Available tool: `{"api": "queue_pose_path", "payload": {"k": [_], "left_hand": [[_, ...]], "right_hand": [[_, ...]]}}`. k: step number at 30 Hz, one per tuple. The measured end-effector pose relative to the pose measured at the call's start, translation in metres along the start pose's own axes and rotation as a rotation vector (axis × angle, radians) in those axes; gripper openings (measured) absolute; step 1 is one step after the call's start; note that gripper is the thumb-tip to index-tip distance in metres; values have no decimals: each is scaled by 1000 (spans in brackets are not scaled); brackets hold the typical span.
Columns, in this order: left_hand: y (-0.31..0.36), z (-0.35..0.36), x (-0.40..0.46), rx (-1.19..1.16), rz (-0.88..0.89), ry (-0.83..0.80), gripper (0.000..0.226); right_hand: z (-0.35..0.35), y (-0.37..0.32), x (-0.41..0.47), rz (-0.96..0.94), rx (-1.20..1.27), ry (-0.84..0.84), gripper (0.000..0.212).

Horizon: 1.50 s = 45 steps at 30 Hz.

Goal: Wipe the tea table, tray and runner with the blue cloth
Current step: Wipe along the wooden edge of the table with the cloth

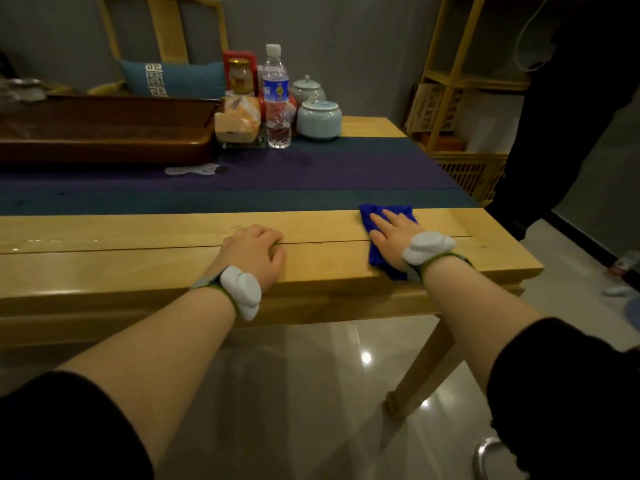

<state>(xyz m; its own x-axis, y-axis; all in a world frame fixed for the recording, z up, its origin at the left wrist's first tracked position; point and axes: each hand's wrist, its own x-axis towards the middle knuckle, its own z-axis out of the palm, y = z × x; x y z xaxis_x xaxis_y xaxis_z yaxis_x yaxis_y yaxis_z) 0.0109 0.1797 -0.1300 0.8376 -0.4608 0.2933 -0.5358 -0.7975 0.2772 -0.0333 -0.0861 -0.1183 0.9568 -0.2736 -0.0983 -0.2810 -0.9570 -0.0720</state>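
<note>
Blue cloth [382, 237] lies flat on the pale wood tea table [138, 258], on the bare near strip toward the table's right end. Its long axis runs front-to-back: far end reaches the near edge of the runner [311, 181], near end hangs a bit over the table's front edge.

Head view only. Right hand [393, 239] is flat on the cloth, palm down, fingers spread wide & pointing away toward the runner; it presses rather than grips. Cloth shows beyond the fingertips and along the hand's left side, so it sits directly under the hand w/ the wrist near the front edge. Left hand [254, 252] rests on bare wood, well apart from the cloth, fingers curled loosely under, knuckles up, holding nothing. Both wrists carry a white device on a green band.

Runner is dark purple w/ teal borders, running lengthwise L-R along the table. Dark wood tray [104, 133] sits on it at far left, long axis also L-R. Just right of the tray: a water bottle [276, 98] upright, pale lidded jars [318, 119], and a wrapped packet [238, 123].
</note>
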Motion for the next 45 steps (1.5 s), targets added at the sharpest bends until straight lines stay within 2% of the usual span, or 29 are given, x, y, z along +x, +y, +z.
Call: {"api": "queue_pose_path", "payload": {"k": [4, 9, 12, 14, 17, 19, 21, 25, 28, 31, 34, 37, 41, 45], "left_hand": [[0, -1, -1, -7, 0, 3, 39], [0, -1, 1, 13, -12, -11, 39], [1, -1, 2, 13, -18, -18, 39], [0, -1, 0, 1, -9, -10, 40], [-1, 0, -1, -7, 4, 1, 40], [-1, 0, 1, 2, 3, 0, 40], [-2, 1, 0, 5, 0, -1, 40], [0, 2, 2, 26, -22, -13, 39], [0, 2, 3, 38, -25, -17, 39], [-3, 4, 2, -2, -5, 5, 39], [-4, 4, 2, -1, 11, 12, 39], [-4, 4, 2, 3, 17, 13, 39], [-4, 5, 3, 20, 12, 13, 39], [-5, 4, 5, 28, -3, -16, 39]], "right_hand": [[-1, -22, 14, 15, 2, -23, 55], [12, -58, 2, -269, -7, 33, 53], [9, -49, -2, -389, 16, -3, 50], [5, -33, 1, -332, 31, 3, 49], [-1, -17, 11, -105, -6, 21, 51], [0, -22, 15, -19, -29, 3, 54], [4, -36, 10, -46, -27, 18, 54], [17, -66, -14, -249, 14, 103, 51], [21, -66, -27, -325, 49, 128, 49], [15, -41, -26, -274, 89, 143, 48], [8, -14, -16, -84, 80, 105, 50], [7, -13, -14, 10, 58, 109, 51], [27, -58, -44, -89, 78, 314, 47], [38, -87, -67, -180, 98, 399, 44]]}}
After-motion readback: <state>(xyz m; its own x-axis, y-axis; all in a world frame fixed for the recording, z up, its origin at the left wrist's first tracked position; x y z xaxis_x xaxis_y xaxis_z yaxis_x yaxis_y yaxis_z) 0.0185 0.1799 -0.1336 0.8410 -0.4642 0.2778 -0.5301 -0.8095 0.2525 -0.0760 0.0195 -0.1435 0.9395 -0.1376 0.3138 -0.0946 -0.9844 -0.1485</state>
